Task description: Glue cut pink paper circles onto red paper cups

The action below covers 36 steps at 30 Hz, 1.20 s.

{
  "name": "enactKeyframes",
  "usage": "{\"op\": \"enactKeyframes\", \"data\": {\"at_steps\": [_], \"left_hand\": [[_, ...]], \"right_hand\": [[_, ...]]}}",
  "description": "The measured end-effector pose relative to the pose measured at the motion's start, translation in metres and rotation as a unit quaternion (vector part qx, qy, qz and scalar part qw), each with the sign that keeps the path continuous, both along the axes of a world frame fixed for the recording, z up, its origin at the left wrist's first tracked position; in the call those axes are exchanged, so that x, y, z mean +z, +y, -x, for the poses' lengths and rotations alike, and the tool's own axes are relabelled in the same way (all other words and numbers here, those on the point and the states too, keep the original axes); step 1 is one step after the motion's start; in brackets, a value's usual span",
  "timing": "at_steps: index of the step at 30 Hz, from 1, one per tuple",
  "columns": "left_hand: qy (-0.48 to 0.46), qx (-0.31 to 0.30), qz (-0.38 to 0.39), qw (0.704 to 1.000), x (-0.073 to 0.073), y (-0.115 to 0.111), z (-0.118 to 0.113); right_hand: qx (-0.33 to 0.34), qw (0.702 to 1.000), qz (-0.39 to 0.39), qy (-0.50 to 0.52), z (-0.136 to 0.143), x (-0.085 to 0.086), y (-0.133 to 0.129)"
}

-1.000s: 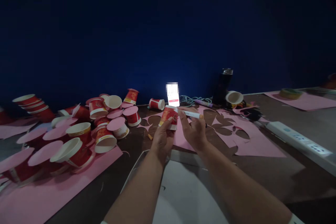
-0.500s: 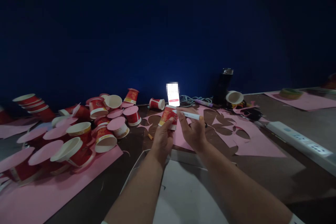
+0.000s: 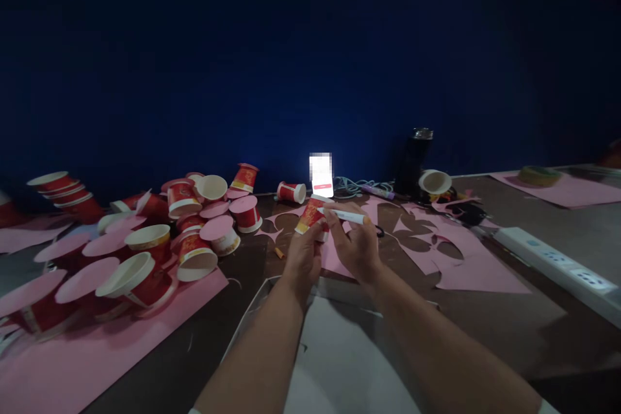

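Observation:
My left hand (image 3: 305,253) is closed round a red paper cup (image 3: 307,216) with gold print, held tilted above the table's middle. In my right hand (image 3: 358,247) is a white marker (image 3: 347,215) with an orange end, gripped like a pen. Its tip points left and meets or nearly meets the cup's side; I cannot tell whether it touches. Just behind the cup stands a lit phone (image 3: 322,180). Pink paper (image 3: 337,262) lies under my hands, and a small orange piece (image 3: 279,253) is to their left.
Many red cups, several with pink paper discs (image 3: 88,279), crowd the left on a pink sheet (image 3: 87,362). Cut pink scraps (image 3: 475,272), a power strip (image 3: 557,265), a dark bottle (image 3: 412,162) and a lying cup (image 3: 435,182) are right. A white box (image 3: 339,349) sits in front.
The marker tip has shifted slightly left and down across the cup's side. Both hands keep their hold, and the whole view has shifted a little.

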<state>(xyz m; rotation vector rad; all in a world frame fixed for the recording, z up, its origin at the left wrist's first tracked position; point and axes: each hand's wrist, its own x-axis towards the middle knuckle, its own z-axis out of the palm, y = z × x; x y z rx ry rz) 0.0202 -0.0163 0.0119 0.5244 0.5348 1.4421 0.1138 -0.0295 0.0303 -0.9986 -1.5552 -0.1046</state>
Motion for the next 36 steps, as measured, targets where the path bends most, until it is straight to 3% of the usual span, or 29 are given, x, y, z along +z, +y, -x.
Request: {"op": "enactKeyframes", "data": {"at_steps": [23, 36], "left_hand": [[-0.049, -0.017, 0.039, 0.998, 0.0009, 0.0024, 0.0025], [-0.062, -0.017, 0.102, 0.993, 0.0043, 0.0026, 0.0048]], "right_hand": [[-0.012, 1.000, -0.005, 0.010, 0.0009, -0.0040, 0.0052], [-0.032, 0.999, -0.004, 0.016, -0.0005, -0.0073, 0.0088]]}}
